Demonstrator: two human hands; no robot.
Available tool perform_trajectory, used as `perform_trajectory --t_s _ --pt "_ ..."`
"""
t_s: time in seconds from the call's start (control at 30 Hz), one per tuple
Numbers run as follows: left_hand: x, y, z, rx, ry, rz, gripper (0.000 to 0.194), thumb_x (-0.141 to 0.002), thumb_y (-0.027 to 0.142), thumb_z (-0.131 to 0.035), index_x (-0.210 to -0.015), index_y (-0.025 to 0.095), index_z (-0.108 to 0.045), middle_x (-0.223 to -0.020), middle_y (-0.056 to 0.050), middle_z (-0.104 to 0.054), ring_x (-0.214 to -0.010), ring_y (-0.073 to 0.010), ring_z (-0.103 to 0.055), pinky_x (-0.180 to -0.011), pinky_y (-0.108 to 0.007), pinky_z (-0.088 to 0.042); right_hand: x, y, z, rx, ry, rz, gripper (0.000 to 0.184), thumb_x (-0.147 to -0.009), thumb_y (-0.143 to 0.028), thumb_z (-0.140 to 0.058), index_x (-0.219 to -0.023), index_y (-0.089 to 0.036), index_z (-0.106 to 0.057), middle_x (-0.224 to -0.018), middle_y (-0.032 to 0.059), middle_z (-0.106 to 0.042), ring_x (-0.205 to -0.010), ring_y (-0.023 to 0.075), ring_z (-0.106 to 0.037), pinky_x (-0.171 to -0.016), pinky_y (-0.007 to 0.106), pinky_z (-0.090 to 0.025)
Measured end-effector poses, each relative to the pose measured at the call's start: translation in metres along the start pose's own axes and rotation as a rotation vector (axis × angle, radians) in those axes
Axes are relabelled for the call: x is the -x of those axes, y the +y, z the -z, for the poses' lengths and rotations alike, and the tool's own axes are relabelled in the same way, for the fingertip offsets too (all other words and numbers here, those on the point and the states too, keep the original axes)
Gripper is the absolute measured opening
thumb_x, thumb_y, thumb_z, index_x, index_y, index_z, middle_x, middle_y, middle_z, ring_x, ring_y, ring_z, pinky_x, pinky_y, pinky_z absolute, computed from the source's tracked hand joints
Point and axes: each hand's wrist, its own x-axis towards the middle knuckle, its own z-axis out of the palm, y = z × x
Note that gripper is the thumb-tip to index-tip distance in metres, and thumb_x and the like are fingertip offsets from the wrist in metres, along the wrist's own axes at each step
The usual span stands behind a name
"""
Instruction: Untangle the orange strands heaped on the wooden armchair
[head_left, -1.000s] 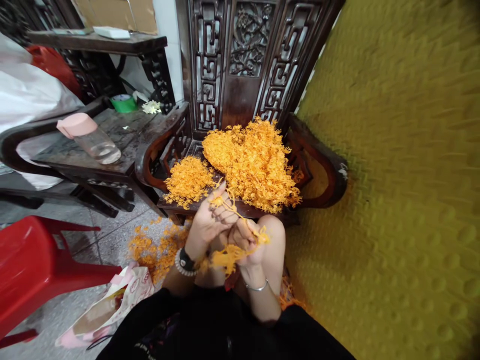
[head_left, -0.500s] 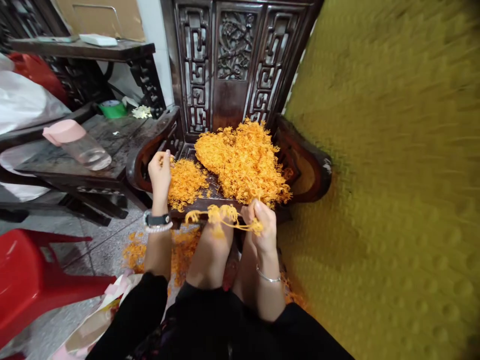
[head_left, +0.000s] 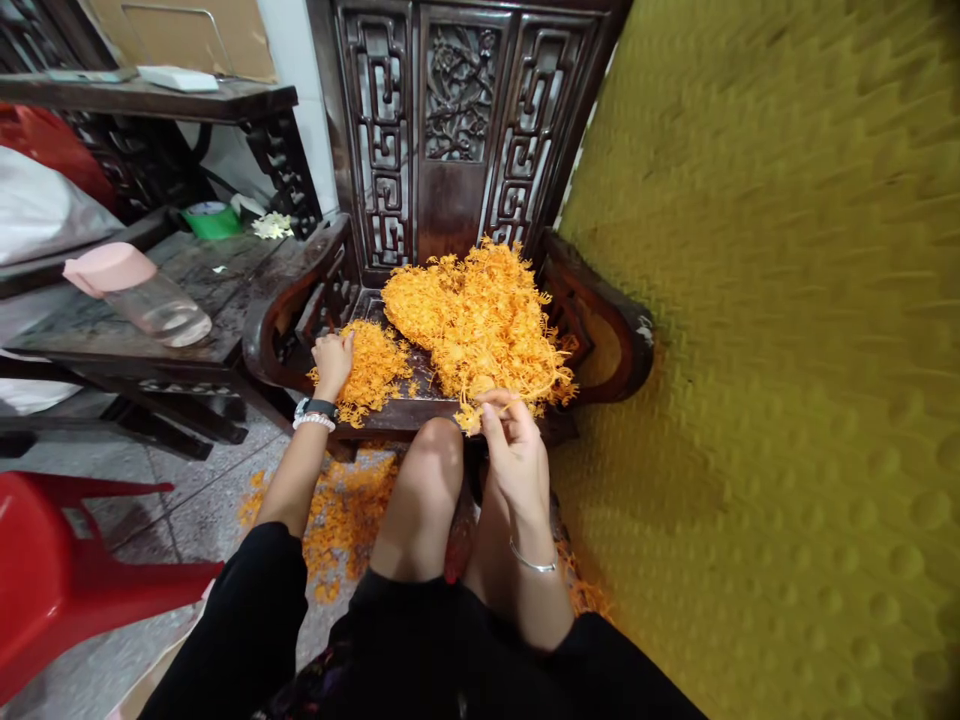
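A big heap of orange stringy strands [head_left: 480,320] lies on the seat of a dark carved wooden chair [head_left: 450,130]. A smaller pile of the same strands [head_left: 371,365] lies to its left. My left hand [head_left: 332,358] rests on the left edge of the small pile with its fingers curled down onto it. My right hand [head_left: 510,445] is at the front edge of the big heap, fingers pinched on a few strands. My bare knees sit just below the seat's front edge.
Orange scraps [head_left: 337,510] litter the tiled floor under my left arm. A dark side table [head_left: 150,320] at the left carries a pink-lidded clear jar [head_left: 135,295]. A red plastic stool [head_left: 67,570] stands at the lower left. A yellow textured surface [head_left: 787,350] fills the right.
Both hands were together over my knees with a bunch of strands. They parted; the left went to the small pile and now rests on it, the right reached the big heap's front edge.
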Motion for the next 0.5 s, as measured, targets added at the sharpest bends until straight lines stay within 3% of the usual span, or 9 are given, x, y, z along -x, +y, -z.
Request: perform_trajectory --t_s 0.1,0.23,0.3,0.37,0.4,0.47,0.5 --pt "0.000 0.004 0.000 0.095 0.080 -0.031 0.033 -0.095 0.036 -0.037 -0.077 0.010 -0.049 -0.100 -0.015 -0.055 -0.116 -0.0292 -0.037 -0.102 -0.046 -0.024 0.003 0.001 -0.002 0.037 -0.005 0.021 0.010 -0.084 -0.027 -0.059 -0.092 -0.021 -0.059 -0.081 0.0006 -0.057 -0.066 0.0106 -0.051 -0.059 0.022 -0.042" --pt "0.012 0.021 0.004 0.263 0.190 -0.129 0.036 -0.094 0.043 -0.041 -0.095 0.009 -0.052 -0.121 -0.014 -0.047 -0.126 -0.0250 -0.029 -0.109 -0.040 -0.016 0.005 0.015 -0.005 0.127 0.025 0.058 0.007 -0.082 -0.026 -0.060 -0.086 -0.021 -0.058 -0.077 -0.0003 -0.057 -0.062 0.0109 -0.048 -0.059 0.025 -0.041" --pt "0.031 0.037 0.010 0.368 0.220 -0.176 0.046 -0.096 0.049 -0.028 -0.101 0.011 -0.053 -0.119 -0.012 -0.050 -0.121 -0.0211 -0.039 -0.107 -0.037 -0.024 0.005 0.020 -0.008 0.236 0.088 0.107 0.006 -0.082 -0.025 -0.060 -0.080 -0.021 -0.056 -0.077 0.0003 -0.059 -0.062 0.0119 -0.048 -0.061 0.026 -0.041" --pt "0.062 0.058 0.017 0.538 0.146 -0.220 0.062 -0.095 0.055 -0.010 -0.104 0.013 -0.055 -0.107 -0.011 -0.059 -0.105 -0.0185 -0.053 -0.094 -0.036 -0.040 0.004 0.023 -0.011 0.338 0.138 0.164 0.006 -0.082 -0.022 -0.059 -0.078 -0.021 -0.055 -0.076 0.0005 -0.061 -0.064 0.0133 -0.051 -0.064 0.028 -0.041" --pt "0.081 0.070 0.020 0.697 0.036 -0.249 0.067 -0.093 0.059 -0.009 -0.105 0.014 -0.056 -0.102 -0.011 -0.062 -0.098 -0.0189 -0.058 -0.085 -0.035 -0.045 0.004 0.023 -0.013 0.376 0.147 0.195 0.005 -0.082 -0.021 -0.058 -0.078 -0.021 -0.055 -0.075 0.0006 -0.061 -0.066 0.0141 -0.053 -0.066 0.029 -0.041" --pt "0.118 0.094 0.027 0.918 -0.203 -0.341 0.065 -0.088 0.067 -0.024 -0.112 0.016 -0.057 -0.107 -0.012 -0.063 -0.100 -0.0209 -0.060 -0.082 -0.034 -0.048 0.003 0.023 -0.018 0.425 0.130 0.259 0.003 -0.083 -0.019 -0.056 -0.081 -0.022 -0.055 -0.076 0.0010 -0.063 -0.070 0.0156 -0.056 -0.069 0.030 -0.042" --pt "0.135 0.106 0.030 0.972 -0.304 -0.373 0.061 -0.084 0.066 -0.040 -0.117 0.017 -0.056 -0.112 -0.011 -0.063 -0.104 -0.0217 -0.059 -0.086 -0.034 -0.047 0.003 0.023 -0.020 0.437 0.110 0.292 0.003 -0.083 -0.019 -0.056 -0.082 -0.022 -0.056 -0.076 0.0013 -0.063 -0.072 0.0163 -0.058 -0.071 0.031 -0.042"
